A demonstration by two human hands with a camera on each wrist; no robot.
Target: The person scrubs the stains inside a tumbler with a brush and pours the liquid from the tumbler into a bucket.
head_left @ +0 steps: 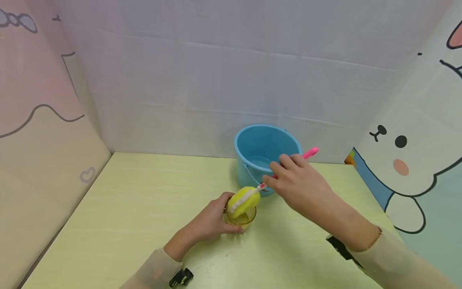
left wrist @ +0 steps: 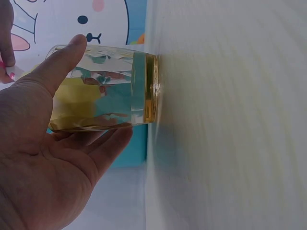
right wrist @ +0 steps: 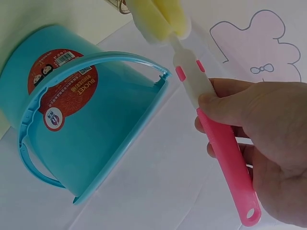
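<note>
Yellow-headed pink brush [right wrist: 211,125] at perhaps amber-tinted glass [left wrist: 112,91]

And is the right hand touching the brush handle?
Touching. The right wrist view shows the right hand gripping the brush handle, thumb pressed against it.

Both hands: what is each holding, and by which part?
Left hand: round transparent amber cup, by its sides. Right hand: yellow sponge brush, by its pink and white plastic handle.

The sponge head [head_left: 243,202] is showing yellow striped with white, the handle [right wrist: 229,160] pink and white; the glass [left wrist: 112,98] is glinting amber, the blue bucket [right wrist: 108,117] is bearing a red label [right wrist: 72,86].
</note>
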